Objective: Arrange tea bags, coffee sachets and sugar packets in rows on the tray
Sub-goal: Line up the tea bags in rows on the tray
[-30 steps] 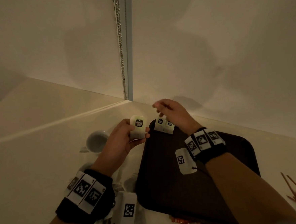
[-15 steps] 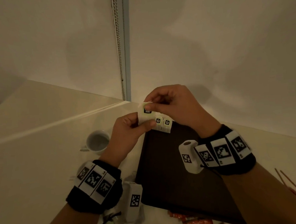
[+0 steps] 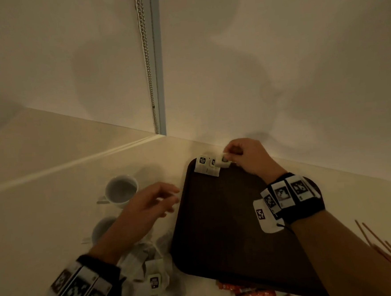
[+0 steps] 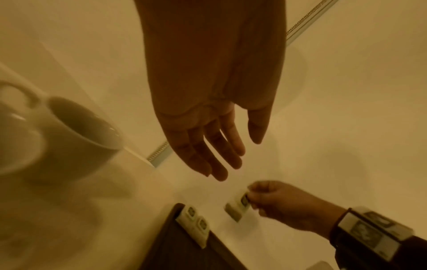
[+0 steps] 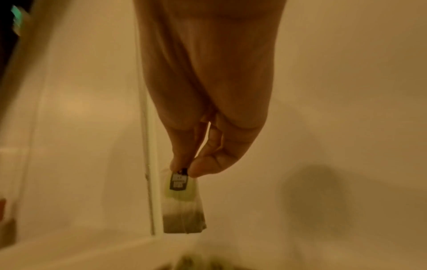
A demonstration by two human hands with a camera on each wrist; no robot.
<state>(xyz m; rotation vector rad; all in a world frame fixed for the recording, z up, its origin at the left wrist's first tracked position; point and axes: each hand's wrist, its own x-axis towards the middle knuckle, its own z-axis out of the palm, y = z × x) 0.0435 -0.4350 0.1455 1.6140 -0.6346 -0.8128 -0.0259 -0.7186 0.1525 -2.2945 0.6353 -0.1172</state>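
A dark brown tray [image 3: 221, 227] lies on the pale counter. Two tea bags [image 3: 206, 166] [image 4: 194, 222] lie side by side at its far left corner. My right hand [image 3: 241, 156] [image 5: 184, 168] pinches a third tea bag [image 3: 223, 162] [image 5: 182, 199] [image 4: 239, 205] by its tag between thumb and fingers, just right of those two, above the tray's far edge. My left hand [image 3: 152, 201] [image 4: 215, 146] hovers left of the tray, fingers straight and spread, holding nothing. More tea bags [image 3: 153, 280] lie piled near my left wrist.
Two white cups [image 3: 121, 190] [image 3: 103, 227] [image 4: 57, 135] stand left of the tray. Orange sachets [image 3: 248, 294] lie at the tray's near edge, thin reddish sticks [image 3: 389, 250] at the right. Walls meet in a corner just behind the tray.
My right hand took the tea bag from my left and carried it down to the tray's far edge. The left hand let go, opened, and drew back to the left.
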